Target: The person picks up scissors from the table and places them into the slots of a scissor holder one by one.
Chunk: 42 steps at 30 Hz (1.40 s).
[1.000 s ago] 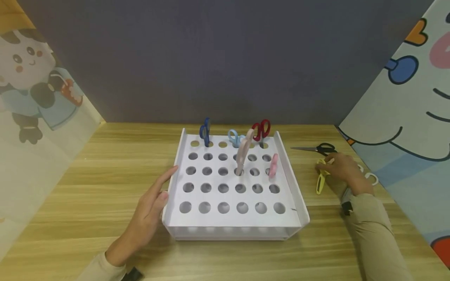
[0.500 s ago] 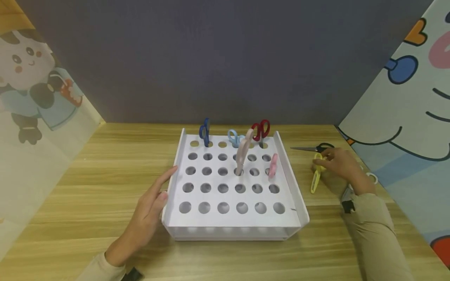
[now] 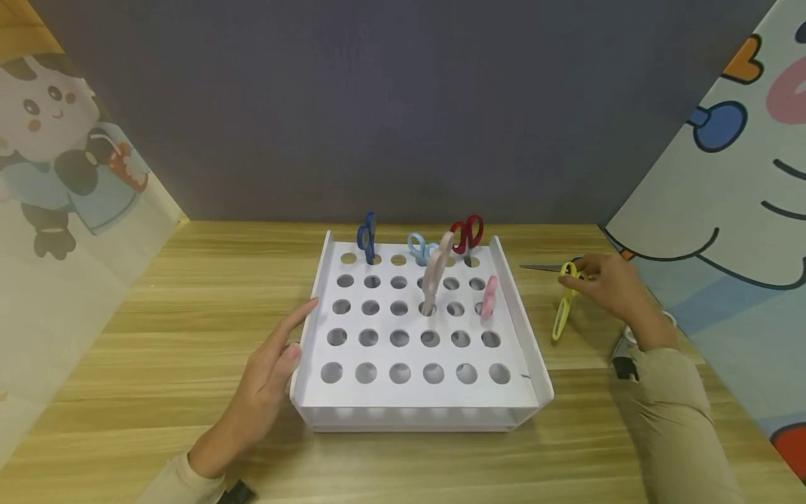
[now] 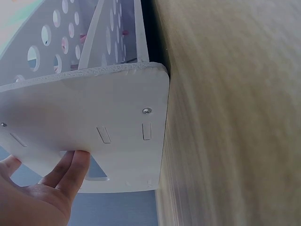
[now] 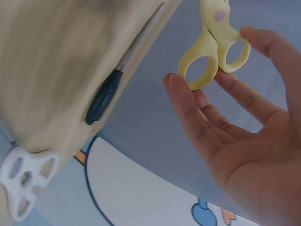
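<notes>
Right fingers [image 5: 188,110] pinch yellow scissors [image 5: 206,46]; only the left wrist view shows a rack [image 4: 127,89] opening [image 4: 97,171] behind adjoining left fingers [image 4: 74,173].

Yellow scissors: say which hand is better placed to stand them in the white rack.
The right hand, probably: it holds the yellow scissors to the white rack's right, while the left hand touches its left side.

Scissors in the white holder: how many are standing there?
5: dark blue, light blue and red scissors along the back row; pale scissors and pink scissors in the middle row of the white holder. None seems hidden.
</notes>
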Each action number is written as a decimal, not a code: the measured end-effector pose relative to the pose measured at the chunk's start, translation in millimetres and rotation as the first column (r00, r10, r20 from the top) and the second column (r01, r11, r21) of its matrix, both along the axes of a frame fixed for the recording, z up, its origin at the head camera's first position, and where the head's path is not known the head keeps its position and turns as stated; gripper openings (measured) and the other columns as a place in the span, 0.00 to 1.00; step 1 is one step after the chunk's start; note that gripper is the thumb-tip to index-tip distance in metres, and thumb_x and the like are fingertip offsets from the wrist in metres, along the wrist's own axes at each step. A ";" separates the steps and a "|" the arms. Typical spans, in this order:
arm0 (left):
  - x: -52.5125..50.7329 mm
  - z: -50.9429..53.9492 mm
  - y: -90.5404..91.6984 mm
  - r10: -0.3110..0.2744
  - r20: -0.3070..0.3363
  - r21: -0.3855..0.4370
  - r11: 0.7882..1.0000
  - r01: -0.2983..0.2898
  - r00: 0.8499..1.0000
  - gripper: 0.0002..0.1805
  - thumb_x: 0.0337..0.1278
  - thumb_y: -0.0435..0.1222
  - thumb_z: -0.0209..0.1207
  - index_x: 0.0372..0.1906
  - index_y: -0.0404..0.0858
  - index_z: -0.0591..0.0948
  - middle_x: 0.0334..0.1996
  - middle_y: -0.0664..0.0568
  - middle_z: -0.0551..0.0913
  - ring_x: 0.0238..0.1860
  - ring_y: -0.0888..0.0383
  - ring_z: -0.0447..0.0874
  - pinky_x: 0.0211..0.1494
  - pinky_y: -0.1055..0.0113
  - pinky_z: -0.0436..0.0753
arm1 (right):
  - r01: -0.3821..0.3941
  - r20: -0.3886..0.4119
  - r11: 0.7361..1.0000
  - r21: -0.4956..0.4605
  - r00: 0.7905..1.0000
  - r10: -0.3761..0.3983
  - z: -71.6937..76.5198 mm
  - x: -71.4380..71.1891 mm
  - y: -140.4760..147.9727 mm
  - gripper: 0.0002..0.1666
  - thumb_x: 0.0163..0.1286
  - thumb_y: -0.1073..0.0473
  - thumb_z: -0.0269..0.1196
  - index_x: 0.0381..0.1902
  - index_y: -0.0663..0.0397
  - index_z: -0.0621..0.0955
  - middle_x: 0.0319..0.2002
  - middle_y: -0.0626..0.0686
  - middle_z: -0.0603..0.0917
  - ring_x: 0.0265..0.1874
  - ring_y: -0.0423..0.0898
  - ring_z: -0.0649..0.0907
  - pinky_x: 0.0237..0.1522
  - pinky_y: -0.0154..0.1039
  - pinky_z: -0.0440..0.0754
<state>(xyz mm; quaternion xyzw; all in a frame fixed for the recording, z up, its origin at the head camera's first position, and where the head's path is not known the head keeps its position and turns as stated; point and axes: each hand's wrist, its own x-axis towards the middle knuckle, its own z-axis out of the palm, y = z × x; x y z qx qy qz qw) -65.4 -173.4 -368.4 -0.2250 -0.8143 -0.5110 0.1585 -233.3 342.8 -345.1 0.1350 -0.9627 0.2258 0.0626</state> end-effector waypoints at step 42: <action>-0.6 -0.6 0.2 0.001 -0.018 -0.007 1.000 -0.001 1.000 0.30 0.72 0.26 0.39 0.76 0.44 0.62 0.72 0.49 0.68 0.60 0.58 0.76 0.58 0.73 0.77 | -0.057 -0.309 0.989 -0.136 0.951 0.012 71.4 53.4 -59.8 0.25 0.62 0.57 0.71 0.51 0.69 0.80 0.48 0.65 0.79 0.37 0.64 0.86 0.36 0.08 0.66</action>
